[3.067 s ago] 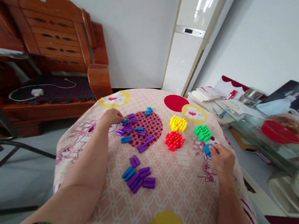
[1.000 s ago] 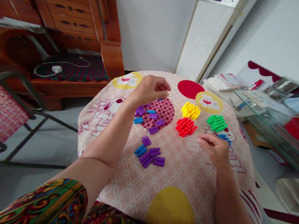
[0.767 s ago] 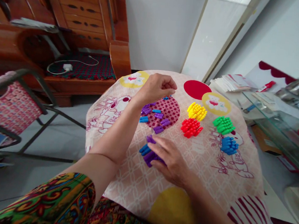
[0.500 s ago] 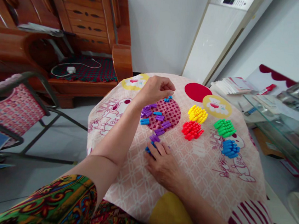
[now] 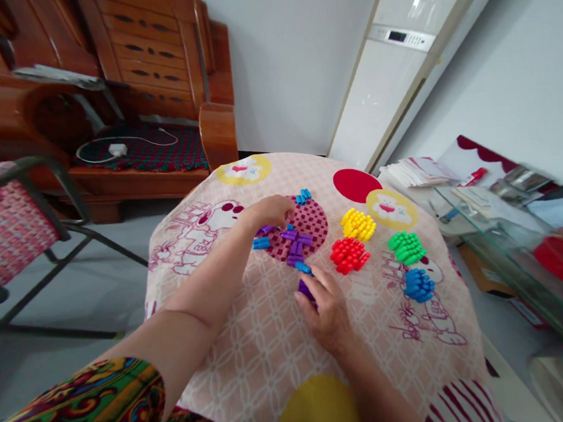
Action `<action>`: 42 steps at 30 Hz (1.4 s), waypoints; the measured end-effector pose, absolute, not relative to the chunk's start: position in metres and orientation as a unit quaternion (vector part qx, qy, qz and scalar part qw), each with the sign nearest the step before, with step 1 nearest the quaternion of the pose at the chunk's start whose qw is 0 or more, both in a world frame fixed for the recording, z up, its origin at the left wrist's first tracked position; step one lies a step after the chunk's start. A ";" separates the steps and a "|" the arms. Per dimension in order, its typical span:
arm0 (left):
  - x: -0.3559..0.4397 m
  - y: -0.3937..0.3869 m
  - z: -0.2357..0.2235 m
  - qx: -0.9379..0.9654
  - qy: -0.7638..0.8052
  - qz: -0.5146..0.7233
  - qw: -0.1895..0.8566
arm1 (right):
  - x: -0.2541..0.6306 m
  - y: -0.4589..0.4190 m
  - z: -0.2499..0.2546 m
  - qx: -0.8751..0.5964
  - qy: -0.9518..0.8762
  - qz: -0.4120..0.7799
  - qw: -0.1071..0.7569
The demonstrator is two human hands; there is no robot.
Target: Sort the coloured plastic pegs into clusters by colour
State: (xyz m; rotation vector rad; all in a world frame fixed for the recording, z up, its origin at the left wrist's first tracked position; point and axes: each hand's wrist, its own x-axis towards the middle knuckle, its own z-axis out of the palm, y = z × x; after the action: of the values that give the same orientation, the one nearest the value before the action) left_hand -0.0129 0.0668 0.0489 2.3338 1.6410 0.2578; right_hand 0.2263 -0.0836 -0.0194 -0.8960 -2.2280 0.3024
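Indoors: patterned tablecloth (image 5: 255,363), wooden bench (image 5: 144,55) beyond; left fingers (image 5: 285,211), right fingers (image 5: 323,280) bent, grips unclear.

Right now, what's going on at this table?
Someone is working with both hands among small pieces. The right hand is at some purple pieces; the left hand is over the loose group beyond. Whether either grips anything is unclear. To the right sit the yellow cluster, red cluster, green cluster and blue cluster.
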 end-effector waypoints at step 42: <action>0.058 0.050 0.055 0.810 0.379 0.293 0.337 | 0.383 -0.015 0.013 -0.697 -0.663 -0.113 0.250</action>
State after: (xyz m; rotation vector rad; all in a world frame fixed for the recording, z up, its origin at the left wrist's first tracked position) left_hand 0.0583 0.0498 0.0549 2.1113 0.9887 0.7638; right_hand 0.3829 -0.0146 0.0127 -1.8966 -1.8057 -0.3071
